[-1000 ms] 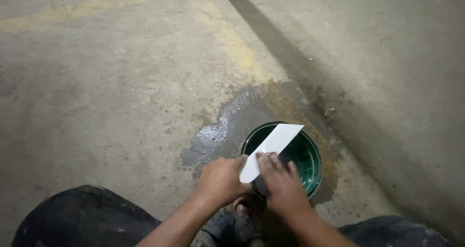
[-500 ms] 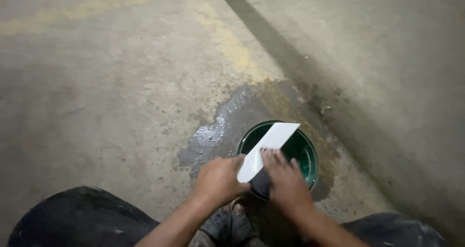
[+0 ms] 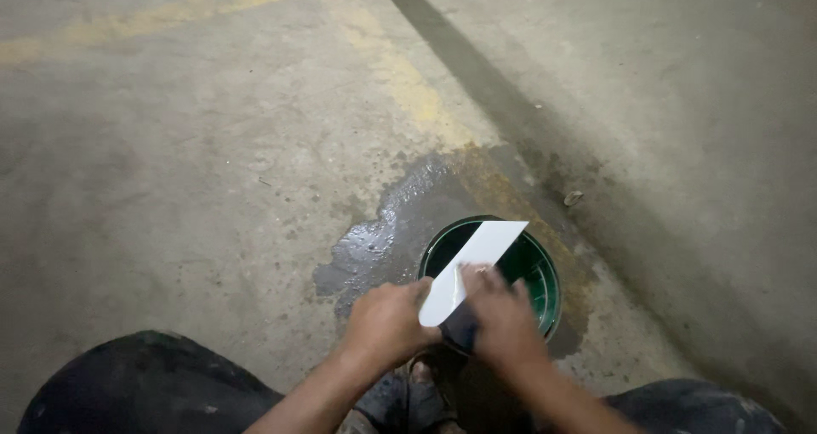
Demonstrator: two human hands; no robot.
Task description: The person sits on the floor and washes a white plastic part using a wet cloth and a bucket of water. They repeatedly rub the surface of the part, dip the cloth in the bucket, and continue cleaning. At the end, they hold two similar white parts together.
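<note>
White scraper blade [image 3: 472, 268] gripped by my left hand [image 3: 387, 322] and right hand [image 3: 502, 319] | green bucket [image 3: 536, 268] of paint open | wet floor patch [image 3: 400, 230] spread, rest bare.

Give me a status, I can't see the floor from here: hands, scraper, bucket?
Left hand and right hand both grip the white scraper over the green bucket. Wet patch on concrete beside it. Nothing blocking.

Stained concrete floor [image 3: 170, 170], faded yellow line [image 3: 400, 77].

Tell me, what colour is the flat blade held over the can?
White blade; the head view shows it.
</note>
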